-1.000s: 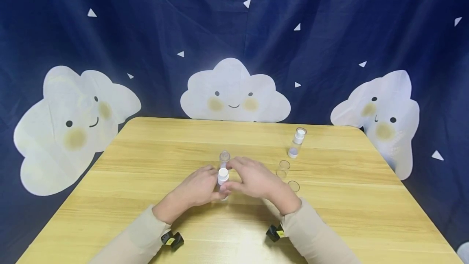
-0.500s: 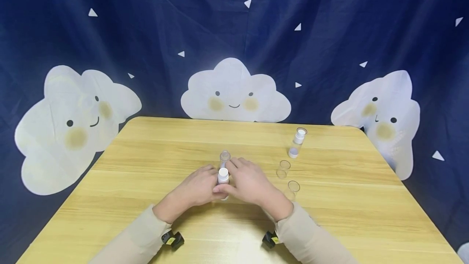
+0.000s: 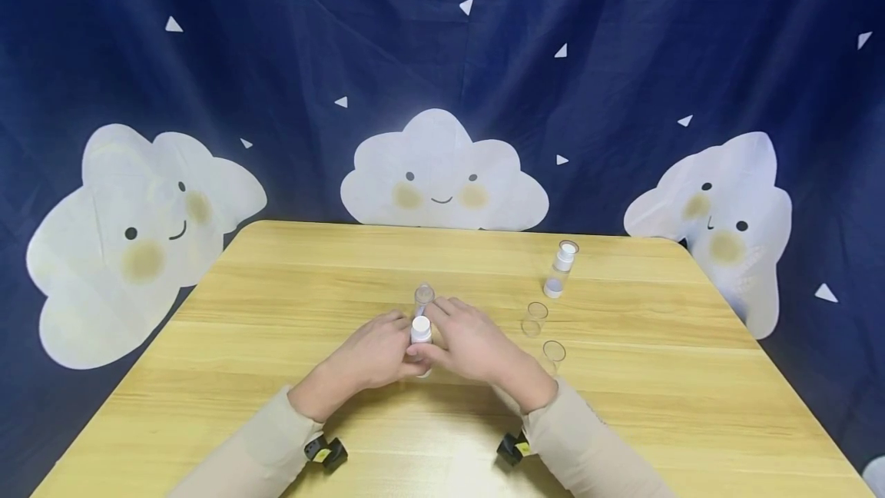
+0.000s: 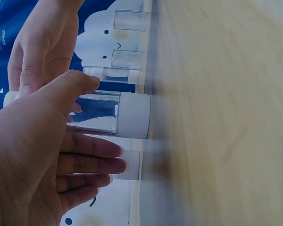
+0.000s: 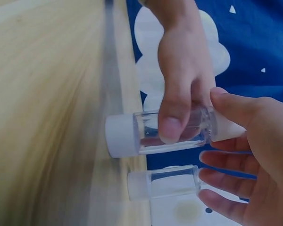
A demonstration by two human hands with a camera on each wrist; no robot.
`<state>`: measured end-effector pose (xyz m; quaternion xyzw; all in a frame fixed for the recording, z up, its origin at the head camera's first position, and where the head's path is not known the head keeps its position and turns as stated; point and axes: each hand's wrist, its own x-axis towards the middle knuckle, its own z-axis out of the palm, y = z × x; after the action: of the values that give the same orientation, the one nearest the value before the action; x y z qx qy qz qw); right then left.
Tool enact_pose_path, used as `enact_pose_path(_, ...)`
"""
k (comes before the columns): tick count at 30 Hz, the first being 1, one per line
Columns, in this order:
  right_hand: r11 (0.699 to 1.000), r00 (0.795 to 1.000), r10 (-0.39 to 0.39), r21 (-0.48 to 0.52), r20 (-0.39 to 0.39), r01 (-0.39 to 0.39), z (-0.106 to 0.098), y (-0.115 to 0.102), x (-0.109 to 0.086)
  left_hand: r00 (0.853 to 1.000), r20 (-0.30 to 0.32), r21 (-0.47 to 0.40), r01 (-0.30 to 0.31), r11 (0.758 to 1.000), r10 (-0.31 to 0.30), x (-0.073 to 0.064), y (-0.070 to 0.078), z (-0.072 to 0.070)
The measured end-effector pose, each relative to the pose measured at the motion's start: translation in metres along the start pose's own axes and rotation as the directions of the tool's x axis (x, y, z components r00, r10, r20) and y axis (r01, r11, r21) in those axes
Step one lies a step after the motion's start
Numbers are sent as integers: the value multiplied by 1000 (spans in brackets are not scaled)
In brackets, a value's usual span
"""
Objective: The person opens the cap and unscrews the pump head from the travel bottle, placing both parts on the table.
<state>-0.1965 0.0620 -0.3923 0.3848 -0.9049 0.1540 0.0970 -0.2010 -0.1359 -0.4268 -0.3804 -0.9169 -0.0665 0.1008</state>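
A small clear bottle (image 5: 153,143) with a white base (image 4: 134,115) and a white top (image 3: 421,327) stands upright at mid-table between the hands. My left hand (image 3: 373,352) grips its clear body, the thumb (image 5: 172,127) lying along the near side in the right wrist view. My right hand (image 3: 473,344) pinches the white top between thumb and index finger, with its other fingers held loosely away. Right behind it stands a second clear bottle (image 3: 424,296) with a white base, partly hidden by the hands in the head view.
To the right, two clear open cylinders (image 3: 534,321) stand on the wooden table (image 3: 311,267), the nearer one (image 3: 554,352) beside the right forearm. Farther back is another clear bottle (image 3: 558,271) with white parts. A blue cloud-printed curtain (image 3: 442,44) hangs behind the table.
My right hand has shifted slightly left and its thumb has swung across the near side of the bottle's top. The left hand and the other containers stay where they were.
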Motion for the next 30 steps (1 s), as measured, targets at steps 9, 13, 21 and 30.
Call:
enact_pose_path(9,983,998,4,182,63,-16,-9,5,0,1000,15,-39,16,999,-15,1,-1,0)
enact_pose_path(13,973,998,6,231,67,-21,-12,7,0,1000,26,-58,16,998,-14,1,-1,-1)
enact_pose_path(21,960,997,31,275,68,-49,-14,7,1,999,33,-84,41,996,-38,1,0,-2)
enact_pose_path(30,948,1000,23,318,14,-26,-14,6,0,1000,-11,-85,19,996,-20,0,-1,0)
